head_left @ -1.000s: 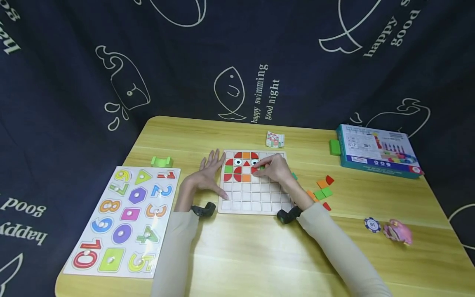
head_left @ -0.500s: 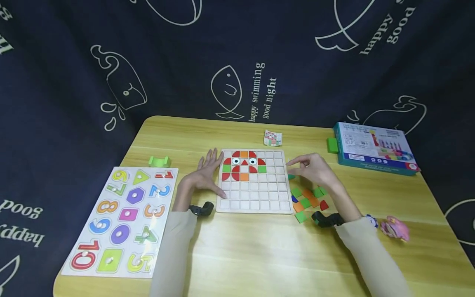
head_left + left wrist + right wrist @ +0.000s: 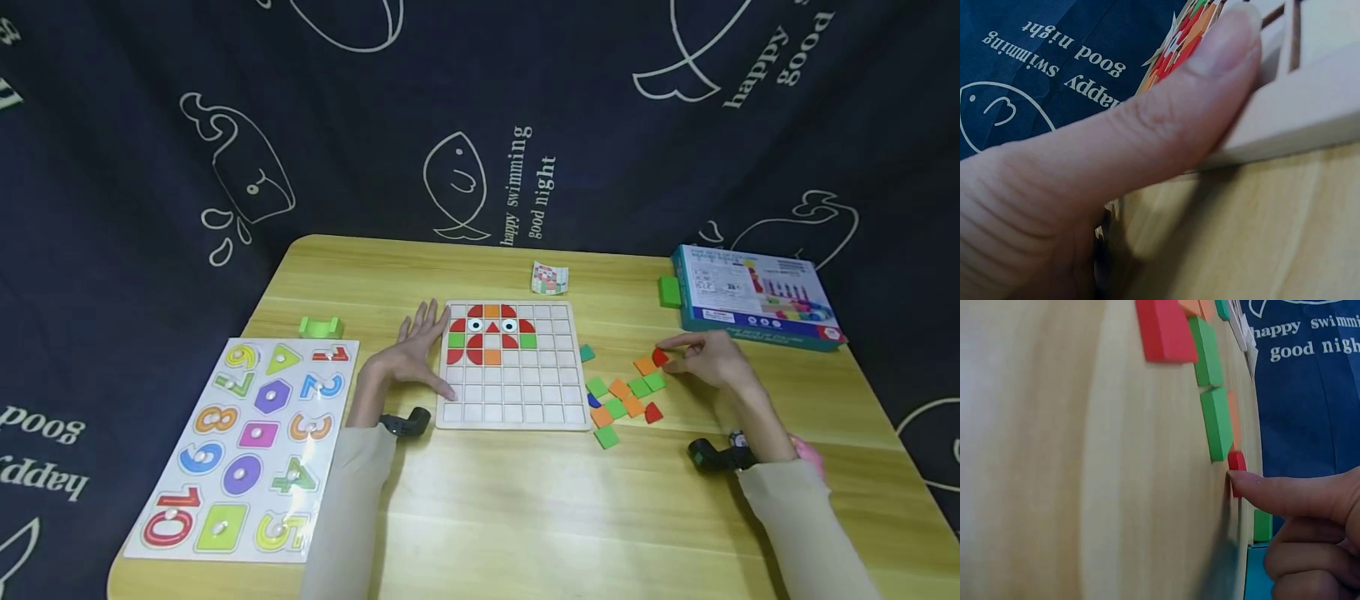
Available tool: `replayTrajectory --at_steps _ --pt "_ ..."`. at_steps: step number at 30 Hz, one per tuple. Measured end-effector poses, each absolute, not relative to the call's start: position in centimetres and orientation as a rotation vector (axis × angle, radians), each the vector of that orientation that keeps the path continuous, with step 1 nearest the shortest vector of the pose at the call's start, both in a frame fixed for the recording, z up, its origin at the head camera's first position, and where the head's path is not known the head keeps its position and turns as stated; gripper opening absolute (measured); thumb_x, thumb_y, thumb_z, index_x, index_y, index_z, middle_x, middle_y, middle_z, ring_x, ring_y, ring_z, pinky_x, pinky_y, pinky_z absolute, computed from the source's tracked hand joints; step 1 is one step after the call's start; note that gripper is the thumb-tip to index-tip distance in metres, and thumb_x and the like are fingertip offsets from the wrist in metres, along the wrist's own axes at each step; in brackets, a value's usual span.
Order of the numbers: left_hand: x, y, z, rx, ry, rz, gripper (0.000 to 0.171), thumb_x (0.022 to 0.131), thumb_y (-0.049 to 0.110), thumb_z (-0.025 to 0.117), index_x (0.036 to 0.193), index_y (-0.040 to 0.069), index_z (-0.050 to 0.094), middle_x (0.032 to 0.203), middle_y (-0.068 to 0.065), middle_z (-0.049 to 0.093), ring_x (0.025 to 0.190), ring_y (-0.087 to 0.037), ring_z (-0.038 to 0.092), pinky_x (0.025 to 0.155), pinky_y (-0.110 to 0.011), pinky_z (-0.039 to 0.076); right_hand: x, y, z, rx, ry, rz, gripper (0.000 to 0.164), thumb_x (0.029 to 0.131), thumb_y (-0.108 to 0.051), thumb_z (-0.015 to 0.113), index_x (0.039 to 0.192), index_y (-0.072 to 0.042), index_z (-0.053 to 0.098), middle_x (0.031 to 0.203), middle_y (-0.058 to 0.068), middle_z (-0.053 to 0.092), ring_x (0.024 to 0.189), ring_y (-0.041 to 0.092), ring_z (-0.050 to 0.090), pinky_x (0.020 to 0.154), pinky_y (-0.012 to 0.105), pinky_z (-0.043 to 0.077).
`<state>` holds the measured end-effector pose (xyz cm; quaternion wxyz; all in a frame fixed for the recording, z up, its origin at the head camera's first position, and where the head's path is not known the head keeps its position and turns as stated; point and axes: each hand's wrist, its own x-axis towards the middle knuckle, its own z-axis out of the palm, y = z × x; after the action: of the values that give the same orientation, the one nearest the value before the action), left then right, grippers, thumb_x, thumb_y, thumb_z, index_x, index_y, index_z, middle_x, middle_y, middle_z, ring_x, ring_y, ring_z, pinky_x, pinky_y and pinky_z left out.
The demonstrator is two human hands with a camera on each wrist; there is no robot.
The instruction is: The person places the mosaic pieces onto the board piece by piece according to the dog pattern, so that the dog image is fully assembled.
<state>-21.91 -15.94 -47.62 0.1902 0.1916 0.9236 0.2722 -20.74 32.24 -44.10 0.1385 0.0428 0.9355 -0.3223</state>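
A square wooden grid board (image 3: pixel 525 392) lies mid-table, with red, orange, green and eye-patterned tiles in its upper left cells. At its left side is my left hand (image 3: pixel 408 365), fingers spread; in the left wrist view its thumb (image 3: pixel 1166 119) rests on the board's rim. My right hand (image 3: pixel 712 360) is right of the loose tiles, its thumb and index finger pinching a red quarter-round tile (image 3: pixel 660 357) that sits against an orange square tile (image 3: pixel 644 366). The right wrist view shows the thumb (image 3: pixel 1272 490) against that red tile (image 3: pixel 1237 460).
Several loose green and orange tiles, another red tile (image 3: pixel 653 412) and a blue one (image 3: pixel 593 400) lie right of the board. A patterned card (image 3: pixel 550 278) is behind it. A number puzzle (image 3: pixel 255 454) lies left, near a green block (image 3: pixel 321 327). A box (image 3: pixel 757 296) stands back right.
My right hand has left the board and moved right to the loose red tile. A red piece and a green piece at the pattern's right side are now uncovered. The left hand stays put.
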Motion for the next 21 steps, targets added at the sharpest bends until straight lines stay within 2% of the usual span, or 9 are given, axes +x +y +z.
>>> replayTrajectory --at_steps 7,12,14,16,18,19,21 --pt "-22.0 -15.8 -47.6 0.537 2.597 0.751 0.148 0.051 0.058 0.088 0.155 0.018 -0.008 0.16 -0.01 -0.024 0.148 -0.028 -0.026 0.122 -0.051 -0.013 -21.4 32.3 -44.6 0.1 2.674 -0.919 0.046 0.08 -0.022 0.077 0.121 -0.006 0.066 0.059 -0.003 0.033 0.055 0.014 0.033 0.051 0.029 0.024" --pt "-22.0 -15.9 -47.6 0.524 2.597 0.744 0.148 0.051 0.058 0.089 0.155 0.019 -0.008 0.16 -0.009 -0.025 0.148 -0.027 -0.026 0.122 -0.051 -0.013 -21.7 31.6 -44.2 0.029 2.673 -0.912 0.04 0.081 -0.021 0.076 0.117 -0.006 0.069 0.06 -0.002 0.034 0.056 0.015 0.033 0.049 0.028 0.024" --pt "-22.0 -15.9 -47.5 0.522 2.596 0.743 0.147 0.051 0.058 0.089 0.155 0.019 -0.008 0.16 -0.009 -0.025 0.148 -0.026 -0.026 0.122 -0.05 -0.013 -21.6 31.5 -44.1 0.031 2.698 -0.892 0.037 0.08 -0.025 0.077 0.112 -0.006 0.071 0.065 0.0 0.041 0.061 0.017 0.036 0.052 0.027 0.026" --pt "-22.0 -16.0 -47.5 0.524 2.596 0.741 0.147 0.052 0.058 0.088 0.155 0.019 -0.008 0.16 -0.009 -0.026 0.148 -0.027 -0.027 0.122 -0.05 -0.013 -21.5 31.4 -44.0 0.049 2.728 -0.855 0.037 0.079 -0.032 0.078 0.104 -0.006 0.072 0.072 0.006 0.056 0.069 0.019 0.045 0.058 0.025 0.031" --pt "-22.0 -16.0 -47.5 0.525 2.596 0.74 0.147 0.052 0.058 0.088 0.155 0.019 -0.008 0.16 -0.009 -0.025 0.148 -0.026 -0.026 0.122 -0.05 -0.013 -21.3 31.4 -44.0 0.075 2.75 -0.821 0.04 0.078 -0.039 0.079 0.099 -0.005 0.073 0.086 0.011 0.066 0.081 0.021 0.05 0.065 0.026 0.033" --pt "-22.0 -16.0 -47.5 0.526 2.596 0.743 0.147 0.052 0.058 0.088 0.155 0.019 -0.008 0.16 -0.009 -0.025 0.148 -0.026 -0.026 0.122 -0.05 -0.013 -21.3 31.4 -44.0 0.083 2.756 -0.807 0.042 0.077 -0.042 0.078 0.098 -0.005 0.073 0.093 0.011 0.067 0.085 0.022 0.049 0.066 0.026 0.033" --pt "-22.0 -16.0 -47.5 0.534 2.595 0.753 0.146 0.052 0.057 0.089 0.155 0.018 -0.008 0.16 -0.01 -0.025 0.148 -0.028 -0.026 0.122 -0.051 -0.013 -21.2 31.6 -44.0 0.102 2.74 -0.794 0.044 0.076 -0.043 0.079 0.099 -0.006 0.073 0.088 0.01 0.066 0.082 0.022 0.05 0.066 0.026 0.033"
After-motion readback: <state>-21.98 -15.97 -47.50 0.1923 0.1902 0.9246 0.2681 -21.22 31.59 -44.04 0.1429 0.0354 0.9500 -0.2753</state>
